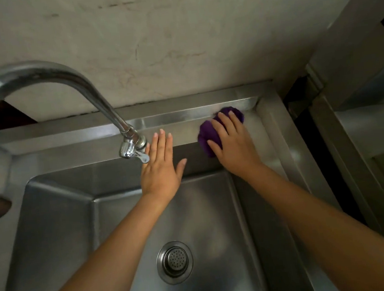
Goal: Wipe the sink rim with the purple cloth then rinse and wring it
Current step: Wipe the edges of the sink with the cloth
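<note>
Slippage is the main risk: the purple cloth, bunched at the far right corner of the sink rim, lies under the flat, pressing right hand, not gripped, so a hard stroke could drop it into the basin. The left hand rests open beside the tap spout and might knock it. The basin holds only its drain strainer.

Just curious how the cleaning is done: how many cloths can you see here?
1. The purple cloth sits at the back right corner of the sink rim, under the right hand; the left hand holds nothing. None seems hidden.
</note>
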Motion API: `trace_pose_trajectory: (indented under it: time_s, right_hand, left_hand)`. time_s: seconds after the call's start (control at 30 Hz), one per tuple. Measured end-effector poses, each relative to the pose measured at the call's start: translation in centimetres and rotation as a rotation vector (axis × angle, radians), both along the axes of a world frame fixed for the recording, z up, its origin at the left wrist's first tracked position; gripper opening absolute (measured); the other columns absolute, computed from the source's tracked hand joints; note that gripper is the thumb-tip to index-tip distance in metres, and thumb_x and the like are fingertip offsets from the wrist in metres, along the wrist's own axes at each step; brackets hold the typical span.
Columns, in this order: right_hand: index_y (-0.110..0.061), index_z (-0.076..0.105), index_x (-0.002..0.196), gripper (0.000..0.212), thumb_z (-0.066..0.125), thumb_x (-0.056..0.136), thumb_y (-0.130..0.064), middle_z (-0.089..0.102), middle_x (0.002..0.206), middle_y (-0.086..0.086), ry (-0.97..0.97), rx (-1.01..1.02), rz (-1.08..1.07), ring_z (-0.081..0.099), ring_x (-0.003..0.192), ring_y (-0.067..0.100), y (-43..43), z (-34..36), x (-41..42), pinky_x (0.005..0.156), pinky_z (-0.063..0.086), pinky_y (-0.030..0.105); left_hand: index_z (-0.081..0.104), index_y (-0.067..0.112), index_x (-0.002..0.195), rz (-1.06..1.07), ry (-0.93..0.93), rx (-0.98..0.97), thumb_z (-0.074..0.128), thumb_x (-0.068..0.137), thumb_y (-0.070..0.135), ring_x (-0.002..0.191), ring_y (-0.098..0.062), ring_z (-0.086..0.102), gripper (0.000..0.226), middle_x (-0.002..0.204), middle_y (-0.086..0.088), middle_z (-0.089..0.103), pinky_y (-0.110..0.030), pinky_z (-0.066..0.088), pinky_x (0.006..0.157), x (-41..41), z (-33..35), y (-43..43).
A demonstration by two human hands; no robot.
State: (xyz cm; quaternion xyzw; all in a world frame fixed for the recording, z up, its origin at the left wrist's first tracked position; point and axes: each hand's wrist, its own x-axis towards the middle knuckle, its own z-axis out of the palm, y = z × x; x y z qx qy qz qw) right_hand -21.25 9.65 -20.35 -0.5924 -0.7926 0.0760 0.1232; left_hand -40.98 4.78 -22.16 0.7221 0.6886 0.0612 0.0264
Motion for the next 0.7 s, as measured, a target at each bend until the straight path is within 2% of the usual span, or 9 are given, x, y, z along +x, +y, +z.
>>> trace_pose_trajectory:
  time_s: [0.07,0.17,0.23,0.33,0.43,0.53,0.6,0.7]
  right_hand:
    - [-0.013,0.039,0.139,0.054,0.05,0.092,-0.037,0.037,0.148,0.013,-0.046,0.014,0.025,0.026,0.141,0.033,0.1,-0.1,1.9,0.115,0.025,0.045]
    - [-0.013,0.039,0.138,0.052,0.048,0.093,-0.036,0.037,0.149,0.011,0.027,0.022,-0.173,0.025,0.141,0.033,0.1,-0.1,1.8,0.116,0.021,0.043]
    - [-0.012,0.042,0.136,0.05,0.048,0.092,-0.035,0.037,0.148,0.013,0.119,0.026,-0.298,0.023,0.141,0.035,-0.1,-0.2,-0.7,0.116,0.02,0.046]
    - [-0.011,0.045,0.133,0.049,0.048,0.091,-0.036,0.039,0.147,0.014,0.15,0.019,-0.227,0.023,0.141,0.036,-0.4,-0.3,-4.5,0.115,0.021,0.049]
    - [-0.013,0.046,0.133,0.049,0.047,0.091,-0.038,0.039,0.147,0.013,0.136,0.032,-0.147,0.023,0.141,0.036,-0.8,-0.5,-6.9,0.115,0.02,0.047]
    - [-0.014,0.044,0.134,0.049,0.046,0.092,-0.038,0.038,0.148,0.012,0.124,0.029,-0.135,0.022,0.141,0.035,-1.2,-0.4,-8.7,0.115,0.017,0.046]
    - [-0.015,0.043,0.135,0.049,0.045,0.093,-0.039,0.037,0.149,0.012,0.109,0.028,-0.116,0.021,0.142,0.035,-1.4,-0.3,-10.0,0.116,0.016,0.046]
    - [-0.016,0.042,0.136,0.05,0.045,0.093,-0.039,0.036,0.149,0.012,0.087,0.02,-0.044,0.02,0.142,0.035,-2.1,-0.2,-12.6,0.117,0.014,0.046]
  left_hand:
    - [0.018,0.006,0.147,-0.01,-0.012,0.006,0.021,0.087,0.052,0.145,-0.021,0.008,0.075,0.156,-0.013,0.017,-0.039,0.008,0.119,-0.1,0.0,0.0]
    - [0.016,0.006,0.147,-0.019,-0.027,0.005,0.024,0.087,0.052,0.145,-0.021,0.005,0.077,0.157,-0.013,0.014,-0.039,0.005,0.118,0.0,0.1,0.1]
    - [0.014,0.007,0.148,-0.026,-0.044,-0.004,0.025,0.087,0.052,0.144,-0.02,0.002,0.076,0.157,-0.012,0.012,-0.038,0.003,0.118,-0.1,0.2,0.1]
    - [0.016,0.009,0.148,-0.065,-0.033,-0.01,0.028,0.089,0.049,0.145,-0.019,0.005,0.073,0.157,-0.009,0.014,-0.035,0.006,0.118,-1.1,0.3,-0.3]
    - [0.03,0.009,0.144,-0.083,0.062,0.007,0.034,0.088,0.046,0.142,-0.021,0.025,0.067,0.153,-0.009,0.029,-0.036,0.016,0.118,-3.5,0.2,-2.2]
    - [0.034,0.008,0.141,-0.063,0.091,-0.001,0.038,0.086,0.044,0.139,-0.021,0.026,0.066,0.149,-0.01,0.038,-0.034,0.011,0.116,-6.9,-0.3,-4.4]
    - [0.028,0.008,0.144,-0.01,0.106,-0.002,0.036,0.087,0.046,0.142,-0.021,0.022,0.069,0.152,-0.009,0.032,-0.035,0.009,0.116,-9.1,-0.3,-5.0]
    - [0.012,0.009,0.148,0.09,0.101,-0.002,0.027,0.091,0.048,0.146,-0.02,0.005,0.071,0.157,-0.008,0.011,-0.036,0.003,0.119,-11.6,0.5,-4.8]
